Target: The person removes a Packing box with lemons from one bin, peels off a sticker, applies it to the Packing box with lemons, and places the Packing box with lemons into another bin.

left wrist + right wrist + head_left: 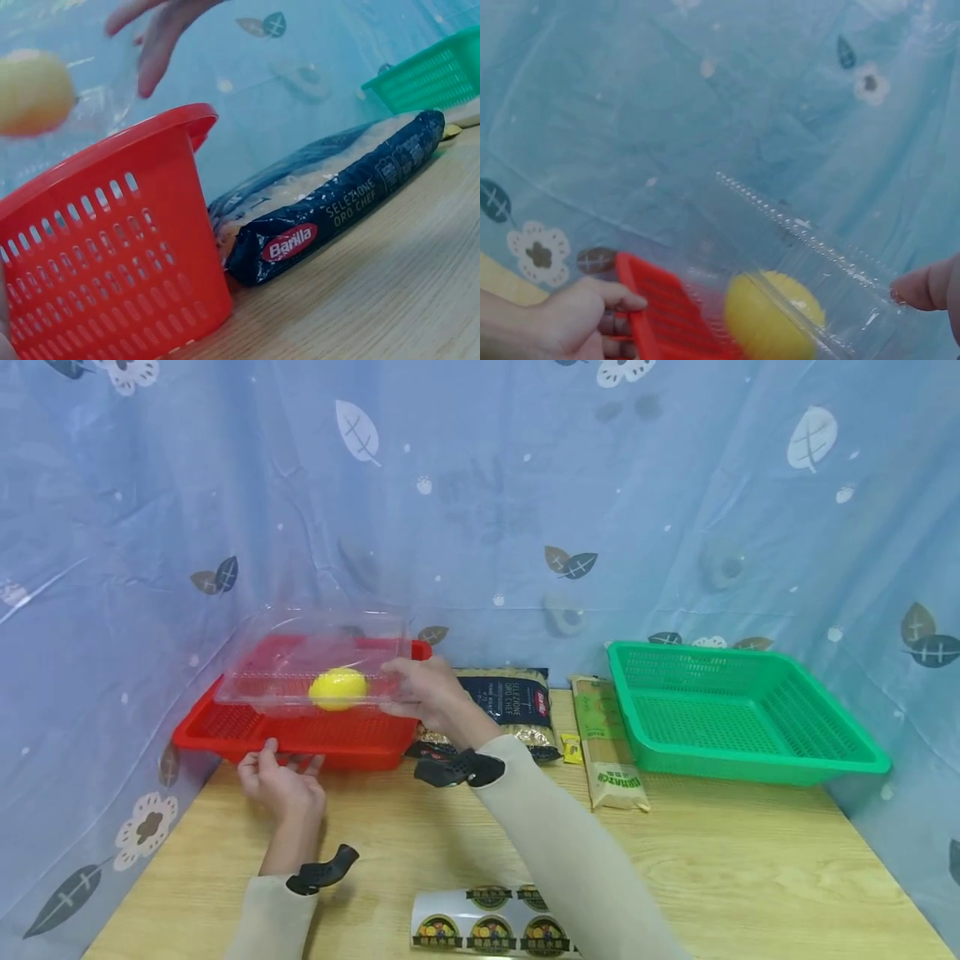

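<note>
My right hand (pixel 431 697) pinches the right end of a clear plastic clamshell box (pixel 255 685) that hangs over the red basket (pixel 367 758). Inside the box, against its front side, lies a smooth yellow lemon (pixel 337 688); the right wrist view shows the lemon (pixel 772 315) through the plastic. The thumb (pixel 928 288) of that hand presses the box's ridged edge. At the basket's front side my left hand (pixel 285 785) holds the rim, thumb up and fingers against the wall. In the left wrist view the basket (pixel 112 262) fills the lower left, with the lemon (pixel 34 94) above it.
Right of the red basket lies a Barilla pasta bag (pixel 517 706), then a small yellow packet (pixel 572 748) and a long noodle pack (pixel 607 743). A green basket (pixel 750 760) stands at the right. A sticker sheet (pixel 450 906) lies in front; a patterned curtain (pixel 487 510) hangs behind.
</note>
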